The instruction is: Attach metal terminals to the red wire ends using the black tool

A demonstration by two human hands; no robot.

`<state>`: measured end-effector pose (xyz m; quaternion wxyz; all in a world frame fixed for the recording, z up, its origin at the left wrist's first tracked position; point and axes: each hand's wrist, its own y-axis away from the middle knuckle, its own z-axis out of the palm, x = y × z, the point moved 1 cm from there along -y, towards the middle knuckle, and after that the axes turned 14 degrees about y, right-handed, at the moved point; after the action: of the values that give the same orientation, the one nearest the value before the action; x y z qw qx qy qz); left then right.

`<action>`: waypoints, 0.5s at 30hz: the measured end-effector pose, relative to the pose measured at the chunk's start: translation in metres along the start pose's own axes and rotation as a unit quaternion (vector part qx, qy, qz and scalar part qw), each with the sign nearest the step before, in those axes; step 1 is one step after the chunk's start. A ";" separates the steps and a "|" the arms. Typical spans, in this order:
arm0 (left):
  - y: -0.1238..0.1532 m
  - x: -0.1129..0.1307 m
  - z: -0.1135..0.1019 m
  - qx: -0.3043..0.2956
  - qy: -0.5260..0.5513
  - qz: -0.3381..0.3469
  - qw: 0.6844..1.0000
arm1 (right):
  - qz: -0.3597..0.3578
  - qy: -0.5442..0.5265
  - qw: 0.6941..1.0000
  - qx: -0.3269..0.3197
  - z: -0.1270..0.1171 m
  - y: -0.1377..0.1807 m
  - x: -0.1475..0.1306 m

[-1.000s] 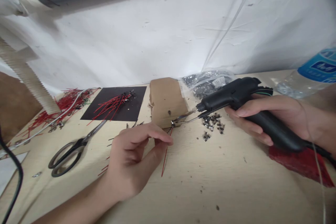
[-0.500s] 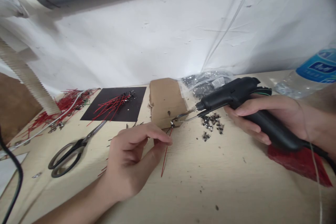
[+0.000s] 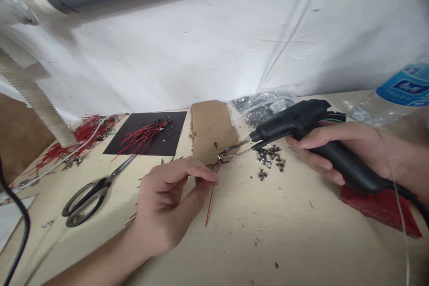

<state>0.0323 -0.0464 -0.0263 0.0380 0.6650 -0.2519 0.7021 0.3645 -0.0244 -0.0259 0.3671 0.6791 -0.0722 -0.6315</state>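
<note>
My right hand (image 3: 335, 143) is wrapped round the grip of a black soldering gun (image 3: 288, 120). Its metal tip and a thin feed tube point left and meet a tiny metal part (image 3: 220, 158) at the front edge of a brown cardboard piece (image 3: 213, 120). From that part a thin red wire (image 3: 211, 201) runs down past my left fingertips to the table. My left hand (image 3: 170, 205) is closed in a pinch at the wire, just below the metal part. The exact contact between the fingers is partly hidden.
Left of the cardboard lies a dark square sheet (image 3: 115, 143) with red wires (image 3: 144, 136). Black-handled scissors (image 3: 90, 199) and a larger wire heap (image 3: 90, 132) lie farther left. Small metal parts (image 3: 270, 158), a clear bag (image 3: 264, 103), a bottle (image 3: 402, 89) and red plastic (image 3: 378, 212) are rightward.
</note>
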 end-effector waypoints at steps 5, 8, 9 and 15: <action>0.003 -0.005 -0.001 -0.017 -0.036 0.019 0.999 | -0.002 -0.006 1.000 -0.006 -0.001 -0.002 0.001; 0.004 -0.006 0.001 -0.041 -0.066 0.030 0.996 | -0.002 -0.002 1.000 -0.002 -0.001 -0.003 0.000; 0.004 -0.005 0.001 -0.050 -0.076 0.034 0.995 | -0.002 0.000 1.000 0.001 -0.001 -0.003 0.000; 0.001 -0.004 0.002 -0.072 -0.107 0.048 0.990 | -0.014 -0.005 1.000 0.008 0.000 -0.002 0.001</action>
<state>0.0342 -0.0475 -0.0303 0.0248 0.7187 -0.3365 0.6080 0.3642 -0.0236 -0.0280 0.3521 0.6801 -0.0696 -0.6392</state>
